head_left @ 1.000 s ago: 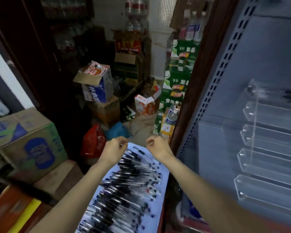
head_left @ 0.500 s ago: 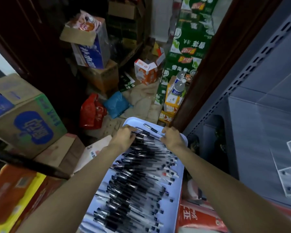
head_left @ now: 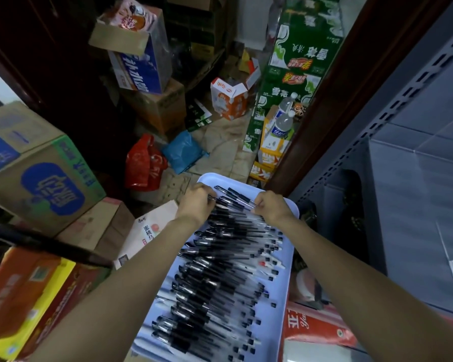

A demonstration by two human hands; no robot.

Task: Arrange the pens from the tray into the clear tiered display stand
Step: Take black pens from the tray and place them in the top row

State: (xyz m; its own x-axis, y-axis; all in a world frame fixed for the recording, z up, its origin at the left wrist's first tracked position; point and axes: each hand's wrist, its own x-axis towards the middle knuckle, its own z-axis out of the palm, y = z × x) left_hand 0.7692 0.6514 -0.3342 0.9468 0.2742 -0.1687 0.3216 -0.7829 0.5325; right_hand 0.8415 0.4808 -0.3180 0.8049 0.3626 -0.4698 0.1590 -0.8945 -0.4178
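Black pens, one tray, two hands

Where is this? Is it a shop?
Probably the back or storeroom of a small shop. Cardboard cartons of drinks are stacked about, a grey slotted shop shelf stands on the right, and a tray holds many identical pens.

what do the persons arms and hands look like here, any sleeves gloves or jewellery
Both arms are bare from the bottom edge of the picture to the wrists, with no sleeve in view. The left hand and the right hand wear no gloves. No watch, bracelet or band shows on either wrist. Rings cannot be ruled out, since the fingers are curled away from the camera among the pens.
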